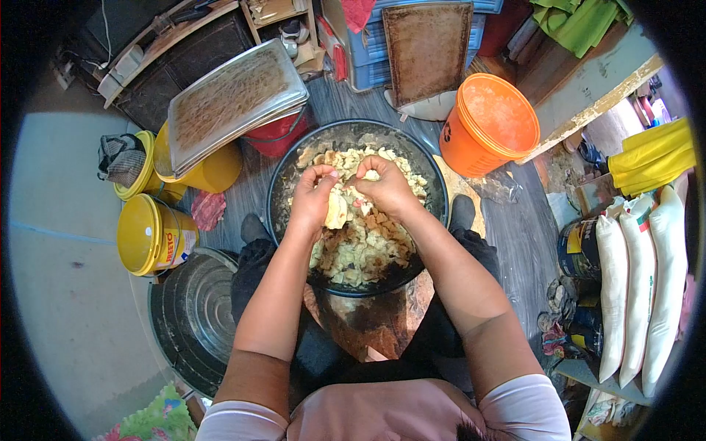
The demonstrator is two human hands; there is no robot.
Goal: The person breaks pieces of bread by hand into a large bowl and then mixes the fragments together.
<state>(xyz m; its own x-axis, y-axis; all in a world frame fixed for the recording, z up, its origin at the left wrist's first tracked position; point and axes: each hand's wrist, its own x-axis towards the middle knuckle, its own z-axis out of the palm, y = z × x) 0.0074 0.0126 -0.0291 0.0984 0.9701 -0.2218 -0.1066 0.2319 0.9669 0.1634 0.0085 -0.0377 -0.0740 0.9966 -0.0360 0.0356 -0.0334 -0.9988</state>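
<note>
A wide black basin [276,184] stands between my knees, holding torn pale-yellow pieces [360,268] that look like bread or dough, with brown crumbs among them. Above its middle, my left hand [315,192] is closed with a larger pale-yellow piece [337,211] hanging from its fingers. Close beside it, my right hand [386,189] pinches a smaller pale piece [371,176]. Both hands have their fingertips bent inward, a small gap apart. Whether the two pieces are bread or dough, I cannot tell.
An orange bucket [489,125] stands beyond the basin to the right. At left, stacked metal trays [235,103] rest over buckets, near a lidded yellow bucket [147,235] and an empty-looking black tub [195,316]. Full white sacks [640,287] lean at far right.
</note>
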